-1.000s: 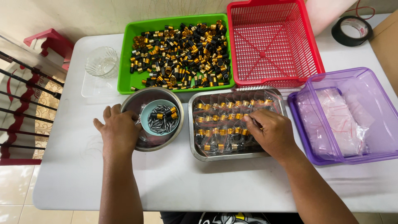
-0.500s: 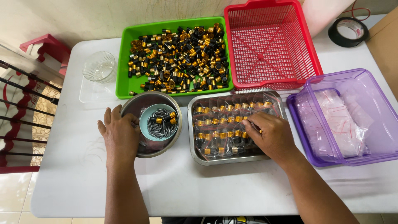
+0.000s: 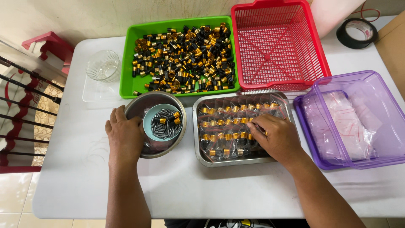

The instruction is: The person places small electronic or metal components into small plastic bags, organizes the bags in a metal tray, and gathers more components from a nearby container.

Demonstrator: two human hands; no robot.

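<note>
Now the left hand [image 3: 124, 135] is lying flat, fingers loose, on the round metal bowl [image 3: 143, 107] holding a small blue cup [image 3: 148, 122] of grey pins [image 3: 162, 128]. The right hand [image 3: 274, 137] is pinching little clear bags [image 3: 228, 139] of gold caps in the shiny steel tray [image 3: 196, 135].

Red plastic mesh basket [image 3: 278, 46]: 1 o'clock.
Clear ribbed glass [image 3: 103, 65]: 10 o'clock.
Black tape roll [image 3: 358, 33]: 2 o'clock.

Home-style small assembly spot, I think: my white folding surface [image 3: 76, 185] stands on tiled floor [image 3: 12, 194] by a railing [image 3: 25, 105]. Sorting bins show piecework: green tray [image 3: 126, 63] of black-gold caps [image 3: 185, 55], red basket [image 3: 274, 46], steel tray [image 3: 202, 156], purple box [image 3: 308, 139] of plastic bags [image 3: 350, 126].
</note>
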